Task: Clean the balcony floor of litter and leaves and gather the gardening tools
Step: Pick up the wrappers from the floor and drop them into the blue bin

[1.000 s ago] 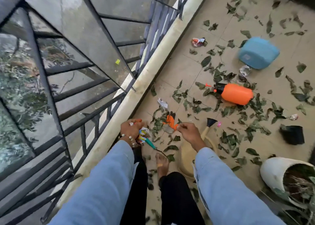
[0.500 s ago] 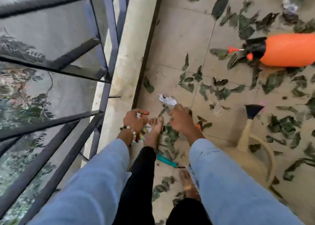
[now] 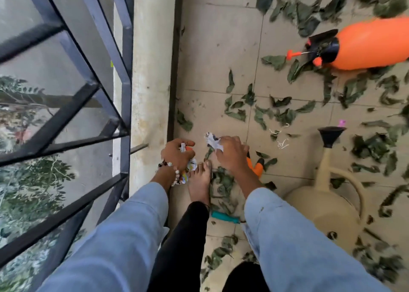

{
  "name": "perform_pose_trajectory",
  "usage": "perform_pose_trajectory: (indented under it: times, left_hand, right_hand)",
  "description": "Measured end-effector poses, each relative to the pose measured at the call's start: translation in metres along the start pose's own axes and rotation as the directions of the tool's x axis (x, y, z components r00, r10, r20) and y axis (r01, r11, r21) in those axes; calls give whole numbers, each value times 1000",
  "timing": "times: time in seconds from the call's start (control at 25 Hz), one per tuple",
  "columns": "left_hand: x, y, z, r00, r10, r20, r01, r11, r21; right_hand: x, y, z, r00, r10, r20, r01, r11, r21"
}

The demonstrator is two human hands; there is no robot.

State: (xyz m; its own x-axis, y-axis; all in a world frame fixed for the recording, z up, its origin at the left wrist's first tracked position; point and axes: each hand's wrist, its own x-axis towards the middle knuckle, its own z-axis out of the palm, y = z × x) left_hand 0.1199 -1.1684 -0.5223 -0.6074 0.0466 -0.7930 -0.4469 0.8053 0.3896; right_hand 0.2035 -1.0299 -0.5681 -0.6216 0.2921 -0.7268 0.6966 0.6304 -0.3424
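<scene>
Step in hand: litter pickup beside the kerb at the floor's left edge. A crumpled wrapper [image 3: 212, 141] is pinched in the fingers of the right hand [image 3: 230, 154], seemingly just off the tiles. A bundle of wrappers [image 3: 190, 166] is gripped in the curled fingers of the left hand [image 3: 177, 154].

Advised: the wrapper is best lifted clear and passed into the left-hand bundle, grip kept firm so nothing is dropped.

Around: leaves [image 3: 285, 114] scattered across the floor [image 3: 217, 48]; orange sprayer [image 3: 367, 43] towards the far right; beige can [image 3: 327, 203] at right; shears [image 3: 256, 166] partly hidden under the right wrist; teal tool [image 3: 224, 216] near the foot [image 3: 200, 181].

Obstruction: the foot lies between the hands.
</scene>
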Motion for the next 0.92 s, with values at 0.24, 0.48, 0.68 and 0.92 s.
perform_pose_trajectory:
  times: [0.24,0.48,0.68,0.92]
  left_hand:
    - [-99,96,-34,988,35,153,-23,997,-78]
    - [-195,203,-75,936,65,346,48,949,-310]
    - [-218,263,-65,841,68,537,102,954,-282]
    - [-194,338,2,865,-44,500,-7,995,100]
  right_hand:
    - [-128,-31,-113,918,357,-174,-68,574,816]
    - [-211,-63,-226,882,458,-106,8,211,977]
    - [-232,-64,-279,878,432,-207,134,192,972]
    - [-208,30,-317,983,156,-99,113,-87,990]
